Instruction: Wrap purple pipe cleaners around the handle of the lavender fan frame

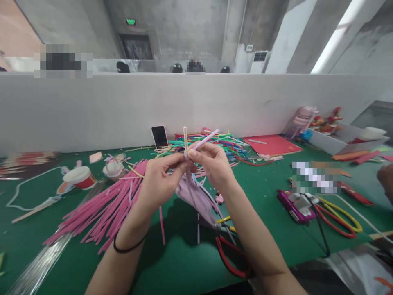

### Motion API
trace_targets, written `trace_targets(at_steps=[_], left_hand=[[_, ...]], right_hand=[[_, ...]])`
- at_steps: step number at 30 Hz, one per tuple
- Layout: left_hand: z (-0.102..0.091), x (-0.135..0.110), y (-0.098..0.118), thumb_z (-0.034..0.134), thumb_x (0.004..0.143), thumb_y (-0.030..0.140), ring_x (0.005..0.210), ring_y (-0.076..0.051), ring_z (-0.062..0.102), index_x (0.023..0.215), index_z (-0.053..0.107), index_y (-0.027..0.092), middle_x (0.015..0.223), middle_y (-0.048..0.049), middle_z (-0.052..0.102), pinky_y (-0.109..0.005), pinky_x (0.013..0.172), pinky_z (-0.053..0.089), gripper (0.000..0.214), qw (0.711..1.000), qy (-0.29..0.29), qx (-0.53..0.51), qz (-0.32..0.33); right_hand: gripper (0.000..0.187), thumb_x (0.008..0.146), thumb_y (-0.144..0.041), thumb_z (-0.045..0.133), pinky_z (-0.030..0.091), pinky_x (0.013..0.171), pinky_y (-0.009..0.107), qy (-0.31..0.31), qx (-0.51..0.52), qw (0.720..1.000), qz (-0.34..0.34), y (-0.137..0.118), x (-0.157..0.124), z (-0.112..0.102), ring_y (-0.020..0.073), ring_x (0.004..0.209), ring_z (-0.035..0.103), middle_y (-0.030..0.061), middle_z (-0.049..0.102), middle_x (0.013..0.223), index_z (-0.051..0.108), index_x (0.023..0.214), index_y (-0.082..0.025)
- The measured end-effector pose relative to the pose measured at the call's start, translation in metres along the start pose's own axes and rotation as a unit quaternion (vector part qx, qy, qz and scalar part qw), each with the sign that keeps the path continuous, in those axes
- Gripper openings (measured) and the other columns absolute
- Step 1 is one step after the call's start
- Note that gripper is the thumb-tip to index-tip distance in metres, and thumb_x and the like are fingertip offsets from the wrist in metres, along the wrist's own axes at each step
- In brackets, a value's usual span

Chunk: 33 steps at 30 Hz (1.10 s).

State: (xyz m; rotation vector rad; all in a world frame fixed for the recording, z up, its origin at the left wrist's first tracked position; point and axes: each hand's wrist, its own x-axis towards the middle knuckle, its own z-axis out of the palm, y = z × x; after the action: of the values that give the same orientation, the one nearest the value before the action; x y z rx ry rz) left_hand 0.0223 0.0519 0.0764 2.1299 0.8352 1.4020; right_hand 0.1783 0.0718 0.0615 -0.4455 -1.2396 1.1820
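Currently, the beige stick (185, 137) is pinched by the left hand (159, 180), the lilac strip (205, 140) crossing it by the right hand (213, 164); firm, even tension is judged advisable.

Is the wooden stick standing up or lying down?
Standing up: the wooden stick points straight up, its base pinched by the left hand and right hand.

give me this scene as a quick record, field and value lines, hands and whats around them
surface: green table
left hand: pinches pale stick, held upright
right hand: pinches lilac strip where it meets the stick
below hands: lilac bundle
left of hands: pink strips, red cup
behind: phone leaning on white wall
under right forearm: red-handled pliers
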Motion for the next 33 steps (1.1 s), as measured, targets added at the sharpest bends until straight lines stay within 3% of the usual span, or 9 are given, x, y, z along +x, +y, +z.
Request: trace_targets(at_steps=[3,5,9,12,17,22,26,30,33], left_hand=[[-0.001,0.004,-0.008,0.064,0.094,0.028,0.072,-0.018,0.071,0.085,0.08,0.022,0.076,-0.0004,0.077,-0.027,0.067,0.053,0.019,1.0,-0.023,0.003,-0.004],[0.002,0.005,-0.011,0.064,0.095,0.031,0.072,-0.017,0.071,0.085,0.079,0.021,0.077,-0.0009,0.076,-0.026,0.067,0.053,0.02,1.0,-0.024,-0.004,-0.014],[0.013,0.005,-0.01,0.074,0.086,0.03,0.076,-0.016,0.073,0.098,0.073,0.02,0.094,-0.0021,0.076,-0.025,0.07,0.057,0.015,0.997,0.06,-0.028,-0.034],[0.018,0.004,-0.009,0.076,0.082,0.023,0.074,-0.015,0.071,0.088,0.07,0.02,0.084,0.0006,0.073,-0.025,0.071,0.057,0.01,0.995,0.096,0.005,-0.011],[0.012,-0.001,-0.012,0.072,0.085,0.016,0.069,-0.014,0.069,0.081,0.073,0.021,0.075,0.0014,0.073,-0.025,0.068,0.054,0.007,0.996,0.086,0.006,0.035],[0.003,-0.004,-0.009,0.07,0.089,0.015,0.071,-0.016,0.07,0.084,0.077,0.024,0.076,0.0012,0.075,-0.027,0.069,0.053,0.012,0.997,0.02,-0.006,0.074],[0.006,-0.002,-0.005,0.064,0.094,0.02,0.074,-0.015,0.071,0.088,0.076,0.023,0.079,0.0001,0.075,-0.026,0.068,0.053,0.014,0.996,-0.005,0.026,0.081],[0.017,-0.002,-0.002,0.067,0.093,0.025,0.082,-0.016,0.072,0.1,0.072,0.021,0.093,-0.0025,0.076,-0.026,0.075,0.058,0.01,0.994,0.085,0.03,0.067],[0.021,-0.006,0.0,0.072,0.089,0.026,0.083,-0.016,0.072,0.096,0.071,0.021,0.091,-0.0015,0.075,-0.027,0.079,0.059,0.009,0.988,0.138,0.033,0.054]], right_hand=[[0.014,0.075,-0.038,0.085,0.049,0.062,0.028,-0.011,-0.005,1.0,0.019,0.003,0.002,-0.002,0.013,0.07,0.06,-0.0013,0.072,0.079,0.079,0.079,-0.026],[0.014,0.075,-0.038,0.085,0.05,0.064,0.029,0.011,-0.03,0.999,-0.006,0.003,0.001,-0.001,0.0132,0.069,0.06,-0.0014,0.072,0.077,0.078,0.077,-0.026],[0.013,0.076,-0.037,0.084,0.051,0.078,0.034,0.097,-0.103,0.987,-0.076,0.002,-0.001,0.004,0.0155,0.077,0.062,-0.0012,0.072,0.078,0.077,0.075,-0.026],[0.012,0.078,-0.038,0.082,0.05,0.089,0.039,0.122,-0.143,0.976,-0.107,0.0,-0.005,0.007,0.0178,0.084,0.064,-0.0001,0.074,0.081,0.077,0.075,-0.027],[0.009,0.08,-0.036,0.082,0.05,0.094,0.041,0.074,-0.128,0.984,-0.102,-0.007,-0.009,0.011,0.0193,0.088,0.066,-0.0004,0.075,0.083,0.079,0.076,-0.029],[0.006,0.079,-0.036,0.082,0.053,0.078,0.034,-0.004,-0.044,0.996,-0.071,-0.01,-0.009,0.006,0.0168,0.085,0.067,-0.0025,0.075,0.086,0.079,0.08,-0.031],[0.007,0.079,-0.032,0.083,0.052,0.077,0.032,0.014,-0.066,0.993,-0.095,-0.008,-0.007,0.006,0.0153,0.083,0.067,-0.003,0.074,0.084,0.077,0.076,-0.03],[0.005,0.081,-0.031,0.081,0.051,0.085,0.036,0.068,-0.094,0.982,-0.149,-0.008,-0.008,0.011,0.0163,0.085,0.065,-0.0023,0.074,0.084,0.076,0.079,-0.029],[0.005,0.082,-0.034,0.079,0.049,0.088,0.039,0.092,-0.133,0.974,-0.159,-0.008,-0.011,0.013,0.0182,0.086,0.063,-0.001,0.072,0.084,0.076,0.081,-0.03]])
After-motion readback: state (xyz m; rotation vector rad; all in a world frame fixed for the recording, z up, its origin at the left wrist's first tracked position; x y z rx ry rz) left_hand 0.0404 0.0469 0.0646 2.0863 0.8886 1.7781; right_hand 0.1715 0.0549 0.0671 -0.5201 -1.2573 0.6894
